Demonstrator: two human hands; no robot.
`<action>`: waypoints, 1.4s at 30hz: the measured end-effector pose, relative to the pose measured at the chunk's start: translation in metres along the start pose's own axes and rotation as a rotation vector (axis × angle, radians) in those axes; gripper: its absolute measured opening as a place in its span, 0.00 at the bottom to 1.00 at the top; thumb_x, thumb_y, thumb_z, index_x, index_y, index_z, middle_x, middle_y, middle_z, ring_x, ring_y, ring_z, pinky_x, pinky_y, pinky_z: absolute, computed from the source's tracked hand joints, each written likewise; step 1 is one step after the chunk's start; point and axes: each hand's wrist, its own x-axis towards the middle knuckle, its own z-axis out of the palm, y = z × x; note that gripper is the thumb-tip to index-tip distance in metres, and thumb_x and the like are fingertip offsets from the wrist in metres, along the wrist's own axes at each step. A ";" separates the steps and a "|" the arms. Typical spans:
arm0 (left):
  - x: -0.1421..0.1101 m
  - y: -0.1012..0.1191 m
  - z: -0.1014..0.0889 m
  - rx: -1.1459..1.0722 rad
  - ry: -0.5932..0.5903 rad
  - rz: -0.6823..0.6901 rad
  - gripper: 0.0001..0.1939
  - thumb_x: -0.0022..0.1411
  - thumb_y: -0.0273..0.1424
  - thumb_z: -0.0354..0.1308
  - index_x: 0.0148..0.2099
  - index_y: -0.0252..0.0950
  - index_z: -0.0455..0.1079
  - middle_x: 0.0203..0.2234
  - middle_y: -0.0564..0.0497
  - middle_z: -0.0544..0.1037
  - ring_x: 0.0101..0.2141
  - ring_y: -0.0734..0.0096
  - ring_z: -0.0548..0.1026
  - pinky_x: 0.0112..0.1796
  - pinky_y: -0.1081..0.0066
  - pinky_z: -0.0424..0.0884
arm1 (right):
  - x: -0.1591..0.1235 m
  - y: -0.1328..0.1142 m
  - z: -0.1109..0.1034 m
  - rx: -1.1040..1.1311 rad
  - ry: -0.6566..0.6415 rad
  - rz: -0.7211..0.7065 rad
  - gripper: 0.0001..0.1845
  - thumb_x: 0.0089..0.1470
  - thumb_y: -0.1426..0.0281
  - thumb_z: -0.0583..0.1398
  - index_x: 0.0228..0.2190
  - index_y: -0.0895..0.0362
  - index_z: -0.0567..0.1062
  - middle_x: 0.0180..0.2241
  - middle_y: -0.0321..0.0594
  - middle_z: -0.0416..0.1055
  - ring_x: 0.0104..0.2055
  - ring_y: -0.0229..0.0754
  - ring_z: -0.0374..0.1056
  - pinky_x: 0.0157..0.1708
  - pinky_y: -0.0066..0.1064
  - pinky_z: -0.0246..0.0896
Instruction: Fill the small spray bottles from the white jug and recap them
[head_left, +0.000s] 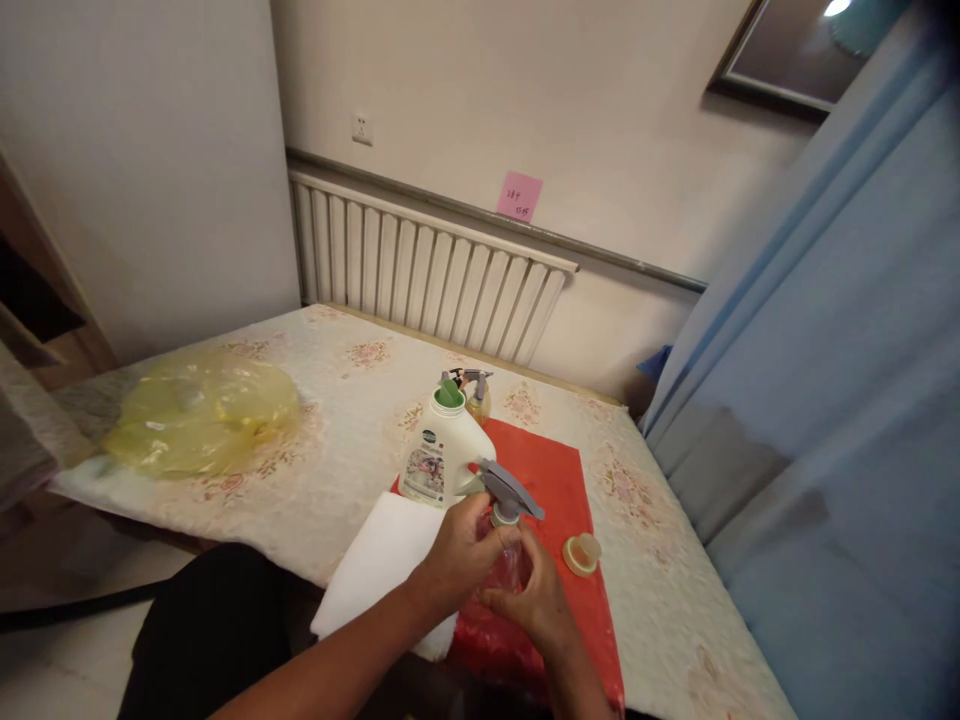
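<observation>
Presently, in the head view, the spray bottle (508, 518) is above the red mat (541, 462), left hand (456, 553) pinching near its neck, right hand's (538, 604) fingers curled round its body. The cap (581, 553) sits at the mat's right edge; bare cloth (352, 415) separates jug (454, 450) from yellow bag (202, 415).

Standing here, I've got a white radiator (431, 262) along the pale wall (450, 90) out past the left hand (463, 545), and a big blue curtain (832, 380) hanging well off to its right.
</observation>
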 end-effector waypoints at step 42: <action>0.005 -0.010 -0.022 -0.280 -0.234 -0.072 0.19 0.63 0.42 0.56 0.47 0.33 0.74 0.38 0.47 0.78 0.42 0.60 0.74 0.46 0.63 0.68 | -0.002 0.014 -0.003 -0.005 0.030 0.052 0.42 0.30 0.70 0.71 0.52 0.55 0.71 0.52 0.47 0.74 0.56 0.58 0.67 0.56 0.48 0.62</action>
